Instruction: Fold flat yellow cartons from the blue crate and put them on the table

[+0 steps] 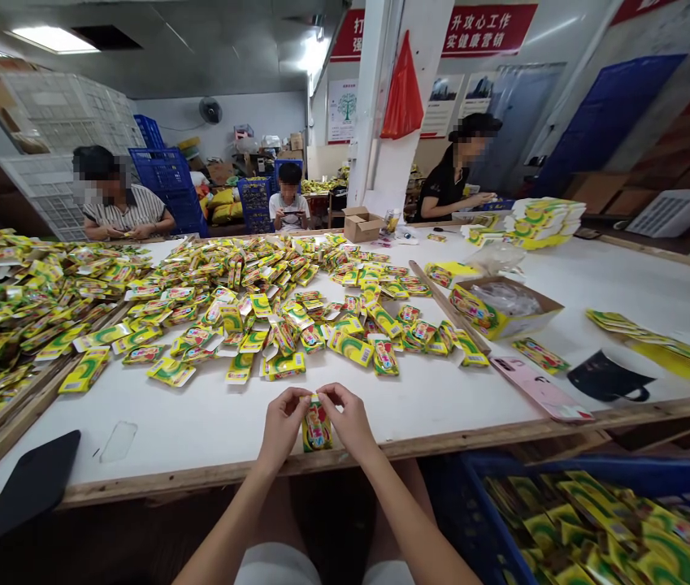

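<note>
Between my two hands, at the near edge of the white table [198, 435], a small yellow-green printed box [318, 428] stands upright with its colourful front toward me. My left hand [284, 418] pinches its upper left corner with thumb and forefinger. On the other side, my right hand [349, 413] pinches the upper right corner; the fingertips of both hands nearly meet at the top. The top edge of the box is partly hidden by my fingers. Just beyond my hands lies a wide heap of similar small boxes [284, 361], several with white end flaps standing out.
A blue crate [484, 508] full of boxes stands low at the right. On the table lie a pink phone [540, 388], a black mug [608, 375] and an open carton [494, 325]. A dark phone [36, 479] lies at left. Wooden strips divide the table. Three people sit beyond.
</note>
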Motion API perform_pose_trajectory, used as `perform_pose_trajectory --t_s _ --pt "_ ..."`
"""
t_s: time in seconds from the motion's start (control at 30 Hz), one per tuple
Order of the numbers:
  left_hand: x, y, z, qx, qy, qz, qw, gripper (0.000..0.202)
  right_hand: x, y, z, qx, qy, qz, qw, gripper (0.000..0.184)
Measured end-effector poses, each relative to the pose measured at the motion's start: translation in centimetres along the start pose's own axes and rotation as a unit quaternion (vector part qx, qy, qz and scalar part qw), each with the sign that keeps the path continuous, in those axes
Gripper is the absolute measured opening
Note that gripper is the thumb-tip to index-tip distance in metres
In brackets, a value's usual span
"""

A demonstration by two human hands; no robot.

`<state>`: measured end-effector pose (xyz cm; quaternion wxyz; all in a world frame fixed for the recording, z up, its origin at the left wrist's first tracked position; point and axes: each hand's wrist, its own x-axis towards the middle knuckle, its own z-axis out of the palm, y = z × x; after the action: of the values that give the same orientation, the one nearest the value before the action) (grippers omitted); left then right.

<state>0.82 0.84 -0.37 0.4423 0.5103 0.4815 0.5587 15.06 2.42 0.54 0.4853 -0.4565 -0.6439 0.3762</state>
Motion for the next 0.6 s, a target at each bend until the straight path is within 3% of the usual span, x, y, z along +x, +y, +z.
perform_pose_trajectory --t_s 0.33,0.6 --pt "0.0 0.4 -0.1 -0.030 -0.005 -0.016 0.999 0.019 1.0 0.8 -0.6 0.080 -0.068 0.050 0.993 0.020" --pt "-0.2 0.2 0.1 -0.043 -0.003 -0.026 0.999 0.021 1.9 0.3 -1.4 0.031 -0.118 0.030 0.992 0.015"
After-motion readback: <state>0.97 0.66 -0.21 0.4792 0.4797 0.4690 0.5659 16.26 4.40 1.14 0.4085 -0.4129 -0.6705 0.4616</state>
